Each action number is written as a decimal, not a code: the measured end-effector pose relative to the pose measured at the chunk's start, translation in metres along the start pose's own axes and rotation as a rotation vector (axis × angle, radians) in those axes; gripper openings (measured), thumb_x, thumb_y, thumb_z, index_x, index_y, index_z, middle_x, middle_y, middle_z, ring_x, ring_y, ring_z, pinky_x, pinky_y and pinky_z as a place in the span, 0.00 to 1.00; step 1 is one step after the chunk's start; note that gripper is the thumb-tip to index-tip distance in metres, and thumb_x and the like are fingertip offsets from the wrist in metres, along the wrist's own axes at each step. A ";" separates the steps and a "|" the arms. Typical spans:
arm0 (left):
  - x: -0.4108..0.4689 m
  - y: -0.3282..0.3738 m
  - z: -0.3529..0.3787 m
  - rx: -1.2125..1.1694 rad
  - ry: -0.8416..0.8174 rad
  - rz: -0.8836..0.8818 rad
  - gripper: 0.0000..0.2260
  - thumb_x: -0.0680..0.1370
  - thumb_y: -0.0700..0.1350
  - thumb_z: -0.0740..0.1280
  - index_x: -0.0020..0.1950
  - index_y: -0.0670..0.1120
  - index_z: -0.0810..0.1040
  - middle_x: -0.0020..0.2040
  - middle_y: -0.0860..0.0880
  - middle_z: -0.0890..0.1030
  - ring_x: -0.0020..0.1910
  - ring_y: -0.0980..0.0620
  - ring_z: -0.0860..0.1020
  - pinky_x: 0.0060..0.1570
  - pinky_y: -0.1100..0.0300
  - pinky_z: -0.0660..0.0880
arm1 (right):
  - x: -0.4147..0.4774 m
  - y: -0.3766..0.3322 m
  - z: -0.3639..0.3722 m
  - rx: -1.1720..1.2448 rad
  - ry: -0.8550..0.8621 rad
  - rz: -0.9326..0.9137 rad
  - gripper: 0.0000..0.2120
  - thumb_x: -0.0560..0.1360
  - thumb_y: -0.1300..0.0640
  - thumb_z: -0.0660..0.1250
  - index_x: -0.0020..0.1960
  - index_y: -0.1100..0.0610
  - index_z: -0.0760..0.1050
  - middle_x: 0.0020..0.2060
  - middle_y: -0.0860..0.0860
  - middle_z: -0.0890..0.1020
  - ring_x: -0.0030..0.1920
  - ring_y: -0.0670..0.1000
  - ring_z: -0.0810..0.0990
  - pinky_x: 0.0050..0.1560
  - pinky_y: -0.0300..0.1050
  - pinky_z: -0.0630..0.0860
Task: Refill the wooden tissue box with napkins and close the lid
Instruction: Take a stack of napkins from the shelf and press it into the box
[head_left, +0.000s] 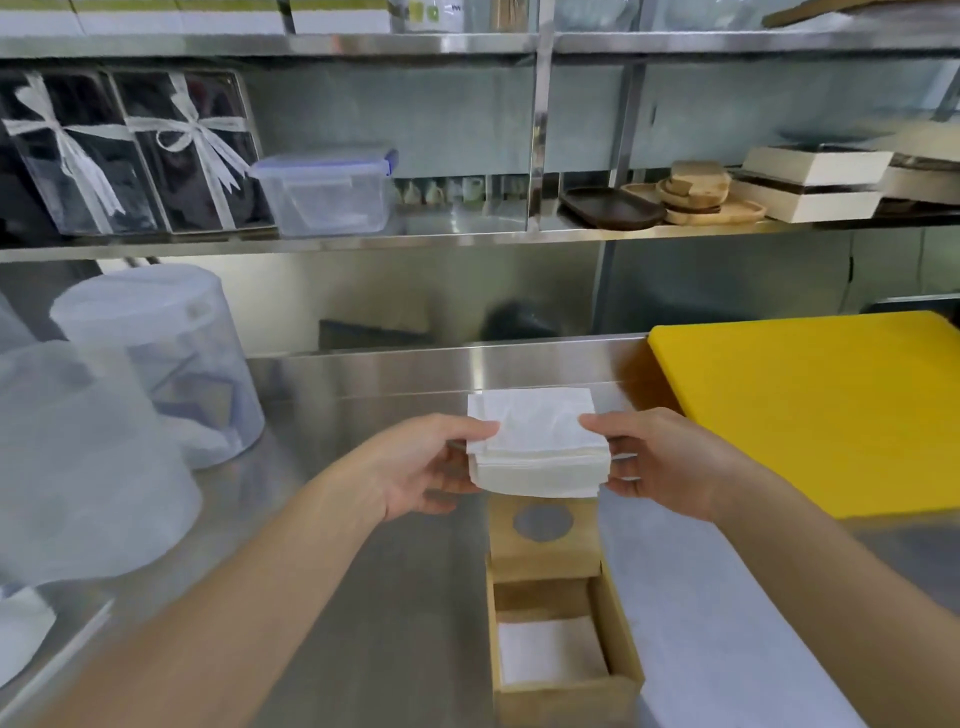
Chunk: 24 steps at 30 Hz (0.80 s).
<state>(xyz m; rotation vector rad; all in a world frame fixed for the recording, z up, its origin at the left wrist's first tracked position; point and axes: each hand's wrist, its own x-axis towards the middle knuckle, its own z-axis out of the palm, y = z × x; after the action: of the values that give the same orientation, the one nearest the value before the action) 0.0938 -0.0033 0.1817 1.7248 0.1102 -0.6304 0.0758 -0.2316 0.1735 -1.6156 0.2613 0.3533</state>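
A stack of white napkins (537, 447) is held in the air between both hands, above the far end of the box. My left hand (431, 467) grips its left side and my right hand (660, 462) grips its right side. Below, on the steel counter, stands the open wooden tissue box (621, 623) with a few white napkins lying at its bottom. Its wooden lid (545, 525), with a round hole in the middle, lies flat at the box's far end, partly hidden by the stack.
A yellow cutting board (821, 410) lies to the right. Translucent plastic containers (156, 358) stand at the left. A steel shelf (467, 236) behind carries a clear lidded tub, wrapped dark boxes, wooden trays and white boxes.
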 end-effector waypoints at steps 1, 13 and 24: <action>-0.001 -0.005 0.002 0.013 -0.004 -0.005 0.10 0.70 0.51 0.70 0.48 0.49 0.80 0.39 0.51 0.84 0.41 0.50 0.81 0.59 0.47 0.69 | -0.004 0.006 0.000 -0.005 0.000 0.018 0.17 0.72 0.52 0.70 0.56 0.61 0.77 0.50 0.60 0.83 0.49 0.55 0.80 0.49 0.43 0.74; -0.014 -0.068 0.030 0.074 -0.071 -0.181 0.10 0.72 0.53 0.68 0.46 0.48 0.80 0.40 0.49 0.82 0.33 0.49 0.80 0.65 0.39 0.63 | -0.034 0.071 0.010 -0.096 0.053 0.177 0.08 0.72 0.52 0.70 0.44 0.57 0.80 0.44 0.54 0.83 0.46 0.52 0.77 0.58 0.49 0.65; -0.007 -0.103 0.052 0.232 0.040 -0.145 0.22 0.69 0.59 0.69 0.55 0.44 0.79 0.52 0.48 0.81 0.46 0.49 0.79 0.53 0.53 0.69 | -0.040 0.098 0.019 -0.125 0.139 0.169 0.06 0.72 0.56 0.70 0.40 0.52 0.73 0.41 0.45 0.76 0.49 0.48 0.74 0.53 0.45 0.63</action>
<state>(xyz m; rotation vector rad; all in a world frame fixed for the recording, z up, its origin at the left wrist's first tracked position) 0.0284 -0.0230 0.0880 1.9666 0.1976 -0.7387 0.0009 -0.2217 0.0971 -1.7486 0.4920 0.3929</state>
